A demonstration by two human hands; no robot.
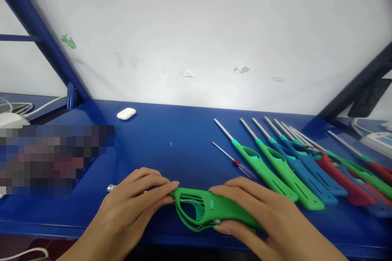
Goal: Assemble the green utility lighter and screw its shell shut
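A green long-necked gas lighter (219,208) lies sideways between my hands near the front edge of the table. Its two shell halves are parted along the trigger opening, and a teal trigger shows inside. My left hand (134,204) is closed round its neck end; the metal tip pokes out left of the fingers. My right hand (254,208) pinches the handle, thumb below and fingers on top. Past my hands lies a tiny screw (171,144). A screwdriver (237,163) with a clear and red handle rests to the right.
Several finished-looking lighters in green (266,171), blue (301,171) and red (339,179) lie in a slanted row on the right. A white earbud case (126,113) sits at the back left of the blue table (147,130). A white wall (199,28) stands behind.
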